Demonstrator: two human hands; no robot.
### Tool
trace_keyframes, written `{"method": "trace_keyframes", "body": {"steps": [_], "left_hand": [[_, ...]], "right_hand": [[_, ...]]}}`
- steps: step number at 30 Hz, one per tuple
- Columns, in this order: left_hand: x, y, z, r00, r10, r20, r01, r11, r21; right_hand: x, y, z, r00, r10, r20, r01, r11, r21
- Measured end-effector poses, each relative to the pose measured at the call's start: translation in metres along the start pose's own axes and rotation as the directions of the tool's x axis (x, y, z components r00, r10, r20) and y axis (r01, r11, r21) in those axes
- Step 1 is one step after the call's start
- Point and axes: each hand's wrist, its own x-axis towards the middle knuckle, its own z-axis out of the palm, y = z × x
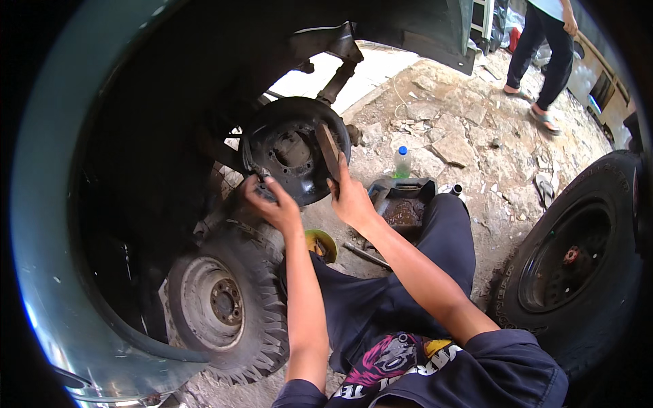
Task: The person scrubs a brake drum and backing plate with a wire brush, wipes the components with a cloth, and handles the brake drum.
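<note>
My right hand (351, 198) grips a wooden-backed brush (328, 144), its index finger stretched along the back. The bristles face the dark round brake backing plate (301, 176), which is mounted inside the wheel arch. My left hand (275, 206) is blurred at the plate's lower left edge, beside a small metal fitting (264, 172). Whether its fingers hold that part or only touch it, I cannot tell. A large hole with smaller holes around it shows in the plate's middle, and a suspension link (339, 84) runs above it.
A green fender (56, 229) curves around the left. Two wheels, one grey-rimmed (191, 306) and one black-rimmed (566, 252), flank my legs. A cut container (405, 209), yellow-green bowl (326, 245), metal bar (367, 255) and bottle (402, 163) sit nearby. A person (541, 51) stands upper right.
</note>
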Motion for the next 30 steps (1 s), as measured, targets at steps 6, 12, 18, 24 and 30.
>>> {"method": "trace_keyframes", "body": {"steps": [6, 12, 18, 24, 30], "left_hand": [[0.010, 0.044, 0.043, 0.585, -0.250, 0.772, 0.241, 0.962, 0.129], [0.002, 0.037, 0.069, 0.691, -0.132, 0.711, 0.020, 0.986, 0.163], [0.008, 0.062, 0.091, 0.652, -0.003, 0.758, -0.203, 0.963, 0.179], [-0.001, 0.046, 0.086, 0.663, 0.089, 0.743, -0.291, 0.945, 0.146], [-0.002, 0.045, 0.062, 0.503, 0.068, 0.861, -0.370, 0.918, 0.143]], "right_hand": [[-0.010, 0.012, -0.003, 0.977, -0.145, 0.156, 0.117, 0.977, 0.176], [0.009, 0.052, -0.010, 0.990, 0.140, 0.026, -0.137, 0.885, 0.444], [0.050, 0.060, -0.013, 0.990, 0.139, 0.012, -0.122, 0.824, 0.554], [0.053, 0.080, 0.006, 0.947, 0.173, 0.269, -0.320, 0.487, 0.813], [0.045, 0.077, 0.014, 0.967, 0.172, 0.190, -0.247, 0.435, 0.866]]}}
